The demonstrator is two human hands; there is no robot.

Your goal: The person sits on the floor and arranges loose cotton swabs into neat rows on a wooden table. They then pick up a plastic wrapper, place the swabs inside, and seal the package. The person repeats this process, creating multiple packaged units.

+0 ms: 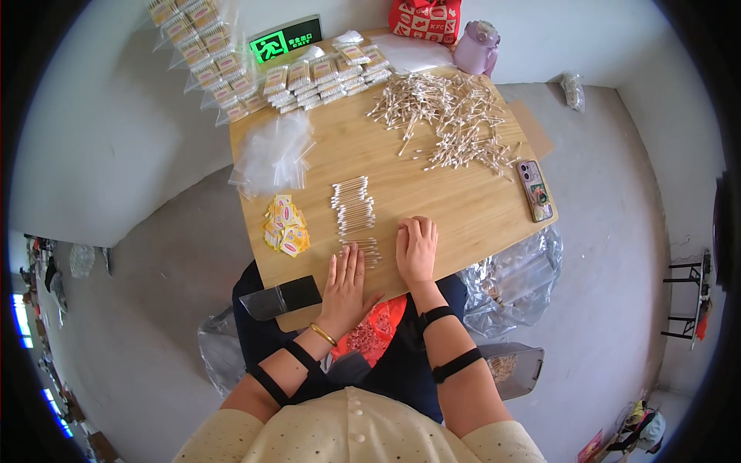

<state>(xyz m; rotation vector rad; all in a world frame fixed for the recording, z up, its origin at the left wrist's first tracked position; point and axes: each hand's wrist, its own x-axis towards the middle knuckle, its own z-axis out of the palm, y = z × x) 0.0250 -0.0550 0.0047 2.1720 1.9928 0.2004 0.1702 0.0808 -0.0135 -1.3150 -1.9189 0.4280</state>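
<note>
Cotton swabs (353, 204) lie side by side in a column of rows on the wooden table (463, 216). My left hand (346, 284) rests flat, its fingers stretched out and touching the nearest swabs (371, 252) of that column. To the right of these, my right hand (417, 251) lies on the table with curled fingers pressed together; whatever they may hold is hidden. Left of the column is a small heap of yellow and white printed cards (285, 224). Clear plastic bags (272, 154) are stacked behind the cards.
Loose swabs (444, 108) spread over the back right, near a phone (536, 190). Filled packs (324, 76) line the back edge. A lilac bottle (477, 48) and a red bag (424, 19) stand behind. A dark flat piece (282, 299) overhangs the front left. A bin (513, 369) stands below.
</note>
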